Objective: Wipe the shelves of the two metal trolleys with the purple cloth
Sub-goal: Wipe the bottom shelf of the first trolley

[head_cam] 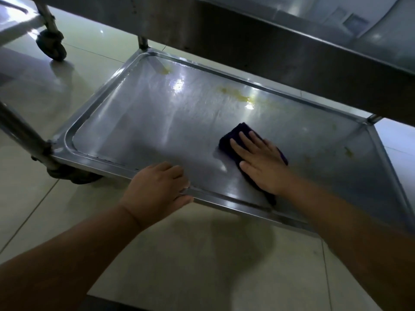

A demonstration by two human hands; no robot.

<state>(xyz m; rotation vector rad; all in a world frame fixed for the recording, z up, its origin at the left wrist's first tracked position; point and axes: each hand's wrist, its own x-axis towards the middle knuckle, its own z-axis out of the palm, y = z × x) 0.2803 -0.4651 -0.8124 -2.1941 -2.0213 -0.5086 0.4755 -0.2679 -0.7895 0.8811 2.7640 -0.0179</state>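
Purple cloth (231, 135) under flat right hand (260, 164), on shelf (157, 120).

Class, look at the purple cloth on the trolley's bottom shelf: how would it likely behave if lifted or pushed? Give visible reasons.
The purple cloth probably goes floppy when lifted: it lies flat and folded under the right hand. It likely slides easily when pushed, since the shelf looks smooth and shiny.

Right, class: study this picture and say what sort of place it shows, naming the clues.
Probably a commercial kitchen or canteen back room, though that is a guess. Clues: the raised-rim steel shelf of a wheeled trolley, the yellowish spill marks on it, and another trolley's castor on the floor.
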